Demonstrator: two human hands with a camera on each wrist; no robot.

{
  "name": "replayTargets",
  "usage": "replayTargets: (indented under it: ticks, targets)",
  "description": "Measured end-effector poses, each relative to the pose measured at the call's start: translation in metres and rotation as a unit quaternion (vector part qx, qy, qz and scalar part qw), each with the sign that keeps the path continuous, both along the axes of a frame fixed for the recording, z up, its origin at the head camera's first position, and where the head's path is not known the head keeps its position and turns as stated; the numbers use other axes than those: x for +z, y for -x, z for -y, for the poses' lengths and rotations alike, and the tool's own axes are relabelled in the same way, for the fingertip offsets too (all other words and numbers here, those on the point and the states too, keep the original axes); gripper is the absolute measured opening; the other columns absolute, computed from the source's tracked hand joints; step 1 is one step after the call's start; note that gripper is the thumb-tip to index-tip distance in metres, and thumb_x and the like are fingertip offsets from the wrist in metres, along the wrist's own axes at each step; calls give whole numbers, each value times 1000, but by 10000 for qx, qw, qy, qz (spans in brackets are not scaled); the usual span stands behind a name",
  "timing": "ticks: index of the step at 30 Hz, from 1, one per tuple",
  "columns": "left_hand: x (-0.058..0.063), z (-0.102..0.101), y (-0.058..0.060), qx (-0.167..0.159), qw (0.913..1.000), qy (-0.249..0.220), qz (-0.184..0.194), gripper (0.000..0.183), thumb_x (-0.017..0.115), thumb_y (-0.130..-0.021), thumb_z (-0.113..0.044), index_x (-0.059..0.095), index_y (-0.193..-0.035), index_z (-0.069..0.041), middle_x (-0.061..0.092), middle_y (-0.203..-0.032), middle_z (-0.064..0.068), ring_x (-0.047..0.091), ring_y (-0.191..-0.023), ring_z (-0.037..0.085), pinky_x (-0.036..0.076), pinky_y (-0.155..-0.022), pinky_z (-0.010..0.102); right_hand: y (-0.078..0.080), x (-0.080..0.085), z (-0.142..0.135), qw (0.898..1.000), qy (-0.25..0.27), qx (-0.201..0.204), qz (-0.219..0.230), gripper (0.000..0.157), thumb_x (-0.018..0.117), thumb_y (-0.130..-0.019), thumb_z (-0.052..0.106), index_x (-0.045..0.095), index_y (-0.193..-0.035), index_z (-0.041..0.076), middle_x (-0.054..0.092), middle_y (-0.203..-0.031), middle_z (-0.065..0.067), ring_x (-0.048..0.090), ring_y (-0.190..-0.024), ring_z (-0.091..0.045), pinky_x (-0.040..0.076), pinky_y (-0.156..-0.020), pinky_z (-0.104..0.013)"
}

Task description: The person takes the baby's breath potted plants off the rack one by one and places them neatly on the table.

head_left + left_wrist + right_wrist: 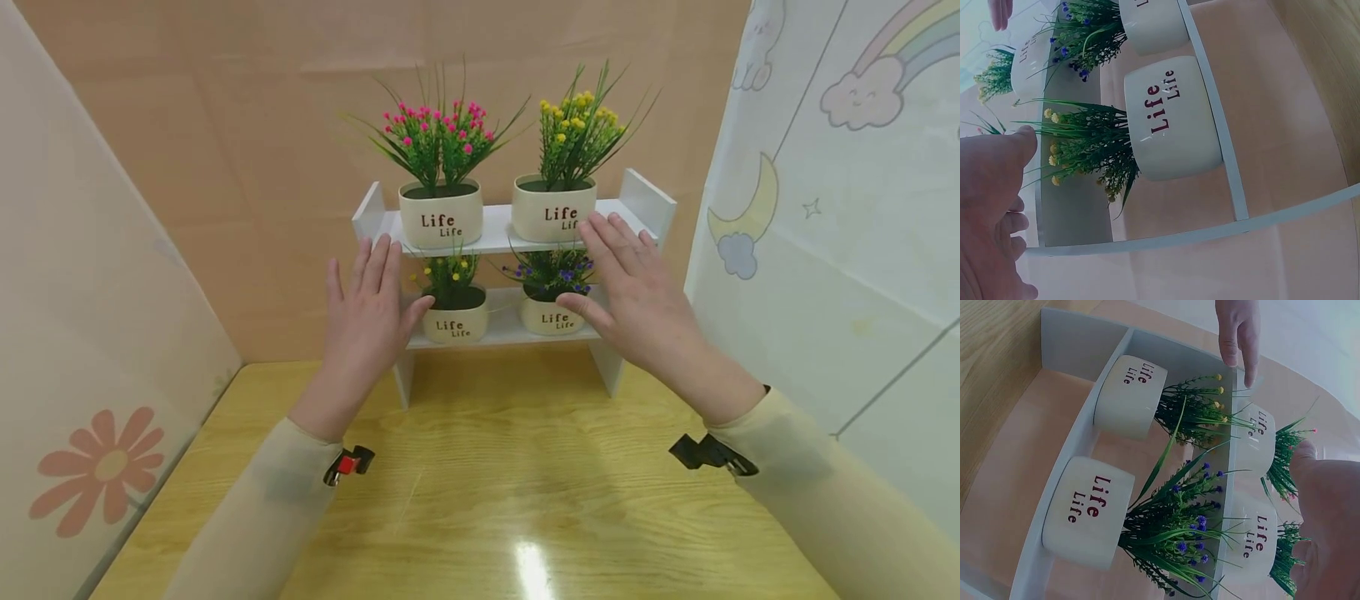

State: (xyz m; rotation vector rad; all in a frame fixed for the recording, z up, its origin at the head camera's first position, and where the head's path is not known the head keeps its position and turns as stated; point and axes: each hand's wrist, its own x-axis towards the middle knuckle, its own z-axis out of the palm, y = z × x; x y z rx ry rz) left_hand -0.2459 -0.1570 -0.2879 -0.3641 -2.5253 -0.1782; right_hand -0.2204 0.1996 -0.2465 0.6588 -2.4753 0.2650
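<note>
A white two-tier shelf [495, 242] stands on the table, carrying potted artificial plants in cream pots marked "Life". Up top are a pink-flowered plant [441, 196] at left and a yellow-flowered plant [555, 204] at right. Below sit a smaller yellow-flowered plant [454, 321] and a blue-purple-flowered plant [552, 315]. My left hand [366, 312] is held out at the shelf's left front, fingers extended and nothing in it. My right hand [637, 292], also empty with straight fingers, is at the right front; its fingertips overlap the upper right pot in the head view.
The wooden table [495, 475] stretches in front of the shelf. A peach cloth [247, 167] hangs behind. Pale panels flank both sides, the left with a flower print [108, 467], the right with a moon print [750, 204]. Black straps show at both cuffs.
</note>
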Motion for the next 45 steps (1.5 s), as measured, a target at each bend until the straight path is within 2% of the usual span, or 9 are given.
replayTargets:
  ticks: [5, 14, 19, 22, 25, 30, 35, 39, 45]
  targets:
    - [2, -1, 3, 66, 9999, 104, -15, 92, 54, -111, -63, 20, -177, -9, 19, -183, 12, 5, -171, 30, -3, -133, 63, 2, 5, -2, 9999, 133, 17, 47, 92, 74, -107, 41, 25, -175, 4, 24, -181, -17, 13, -169, -35, 7, -135, -56]
    - [3, -1, 11, -104, 9999, 106, -14, 89, 56, -112, -58, 24, -175, -4, 24, -181, 17, 8, -170, 34, -5, -133, 59, 12, 15, -2, 9987, 440, 48, 239, 91, 73, -108, 41, 23, -175, 3, 22, -181, -18, 14, -168, -39, 11, -135, -54]
    - [1, -2, 17, -128, 9999, 49, 102, 90, 58, -112, -57, 24, -174, -3, 25, -180, 18, 8, -170, 35, -2, -134, 60, 17, 22, -4, 9949, 723, -59, 695, 93, 66, -110, 49, 15, -178, 12, 14, -183, -15, 9, -169, -40, 13, -133, -61]
    - [-1, -3, 19, -264, 9996, -78, -34, 89, 62, -111, -54, 26, -173, 0, 29, -178, 21, 11, -169, 37, 6, -134, 62, 20, 26, -6, 9899, 964, -123, 1030, 92, 61, -112, 53, 10, -179, 16, 9, -184, -14, 8, -169, -41, 16, -129, -70]
    - [-5, -4, 23, -462, 9981, -223, -328, 87, 68, -110, -48, 31, -170, 3, 35, -173, 25, 18, -167, 41, 15, -133, 62, 24, 30, -8, 9854, 1177, -136, 1225, 91, 59, -113, 53, 9, -179, 17, 8, -184, -14, 10, -168, -43, 18, -127, -74]
    - [-14, -4, 28, -657, 9946, -328, -736, 87, 75, -107, -42, 32, -165, 7, 38, -166, 29, 26, -161, 46, 18, -133, 56, 33, 33, -11, 9825, 1351, -59, 1277, 90, 58, -113, 52, 10, -178, 13, 9, -184, -15, 10, -168, -42, 14, -130, -69]
    - [-20, -4, 33, -578, 9946, -370, -772, 91, 76, -106, -42, 27, -165, 6, 33, -166, 27, 23, -161, 45, 17, -134, 51, 45, 36, -10, 9807, 1465, 30, 1298, 90, 59, -113, 50, 12, -178, 9, 9, -184, -17, 9, -168, -41, 13, -131, -66]
    - [-23, -7, 37, -532, 9946, -444, -777, 93, 77, -105, -44, 25, -164, 4, 31, -166, 25, 21, -161, 43, 20, -133, 52, 55, 38, -12, 9774, 1592, 46, 1393, 91, 60, -113, 49, 10, -177, 8, 6, -183, -20, 9, -168, -43, 12, -131, -67]
    - [-27, -10, 38, -323, 9960, -422, -715, 95, 78, -103, -48, 23, -164, 0, 29, -167, 21, 21, -162, 41, 31, -128, 57, 65, 41, -14, 9696, 1820, 5, 1635, 96, 60, -111, 55, 7, -178, 9, 3, -184, -19, 4, -169, -40, 9, -131, -67]
